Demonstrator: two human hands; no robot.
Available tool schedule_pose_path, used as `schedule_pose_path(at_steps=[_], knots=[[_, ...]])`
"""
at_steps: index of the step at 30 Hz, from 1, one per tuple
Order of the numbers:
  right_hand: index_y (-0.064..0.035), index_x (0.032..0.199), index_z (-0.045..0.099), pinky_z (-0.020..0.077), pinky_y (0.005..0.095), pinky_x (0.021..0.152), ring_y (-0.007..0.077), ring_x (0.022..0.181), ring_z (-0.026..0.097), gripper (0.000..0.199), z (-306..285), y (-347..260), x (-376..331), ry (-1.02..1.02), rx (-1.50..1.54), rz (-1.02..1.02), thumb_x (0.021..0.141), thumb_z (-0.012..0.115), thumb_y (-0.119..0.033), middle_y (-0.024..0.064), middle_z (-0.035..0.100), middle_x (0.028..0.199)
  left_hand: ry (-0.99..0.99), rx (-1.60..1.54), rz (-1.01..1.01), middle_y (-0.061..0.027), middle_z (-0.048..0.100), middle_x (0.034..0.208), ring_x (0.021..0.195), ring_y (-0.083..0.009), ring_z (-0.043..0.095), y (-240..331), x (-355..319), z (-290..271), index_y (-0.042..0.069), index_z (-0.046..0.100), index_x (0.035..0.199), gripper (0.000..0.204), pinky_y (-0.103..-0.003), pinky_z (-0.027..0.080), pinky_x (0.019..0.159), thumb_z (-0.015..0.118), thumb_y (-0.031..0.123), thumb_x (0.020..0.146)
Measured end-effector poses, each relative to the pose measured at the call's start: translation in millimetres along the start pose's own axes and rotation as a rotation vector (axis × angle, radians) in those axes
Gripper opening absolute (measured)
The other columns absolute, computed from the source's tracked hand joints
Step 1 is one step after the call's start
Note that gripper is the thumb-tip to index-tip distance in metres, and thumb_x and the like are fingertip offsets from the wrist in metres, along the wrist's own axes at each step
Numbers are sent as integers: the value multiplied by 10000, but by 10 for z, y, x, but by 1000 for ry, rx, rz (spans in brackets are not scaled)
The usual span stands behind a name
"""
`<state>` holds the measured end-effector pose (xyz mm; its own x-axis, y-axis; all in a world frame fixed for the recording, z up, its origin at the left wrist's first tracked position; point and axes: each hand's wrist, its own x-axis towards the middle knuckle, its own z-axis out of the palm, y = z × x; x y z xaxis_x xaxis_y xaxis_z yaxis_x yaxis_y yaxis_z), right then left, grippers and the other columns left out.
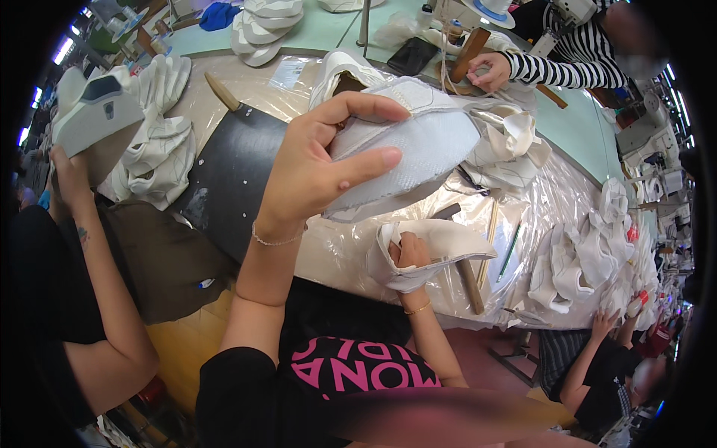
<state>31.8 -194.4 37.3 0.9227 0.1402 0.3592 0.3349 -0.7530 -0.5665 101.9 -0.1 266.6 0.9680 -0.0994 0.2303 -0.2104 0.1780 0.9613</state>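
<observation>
My left hand (306, 160) is raised over the table, thumb and fingers closed on a white shoe upper (441, 138) with a mesh-like panel facing me. Lower and to the right, my right hand (412, 252) reaches into the opening of a second off-white shoe upper (448, 243), its fingers curled and partly hidden inside. That second upper points to the right, just above the plastic-covered tabletop. Partly under its toe lies a hammer (470, 287) with a wooden handle. Behind the raised upper, another white upper (343, 75) stands on the table.
A black board (243, 145) lies left of my left arm. Stacked uppers (160, 149) stand beyond it, others (575, 257) at the right. A green pencil (510, 252) lies near the hammer. Co-workers' hands show at left, holding a shoe (97, 112), at upper right and lower right.
</observation>
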Motion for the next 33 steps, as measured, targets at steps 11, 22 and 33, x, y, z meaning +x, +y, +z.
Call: schedule_pose_path(at_steps=[11,22,33], knots=[[-30,798,501,433,449,622,344,700,519,149,15,24,-22,-3,-29,-3,736,635,-48,158,537,765,-30,-49,-56,-133,641,1158,1050,-164,606,14,18,28,-47,601,1216,477,-259,448,940,676,148,787],[-28,786,494,432,443,613,341,690,516,153,7,23,-15,-4,-10,-10,736,638,-47,159,524,755,-72,-58,-108,-165,606,1246,1109,-189,596,-21,36,13,-79,560,1269,585,-282,426,995,676,152,744],[-29,784,507,434,440,614,336,686,517,141,5,21,-12,-4,-8,-9,742,640,-48,155,532,756,-110,-60,-81,-170,576,1305,1181,-208,564,-117,39,-4,-94,521,1300,631,-303,397,1040,665,132,728]])
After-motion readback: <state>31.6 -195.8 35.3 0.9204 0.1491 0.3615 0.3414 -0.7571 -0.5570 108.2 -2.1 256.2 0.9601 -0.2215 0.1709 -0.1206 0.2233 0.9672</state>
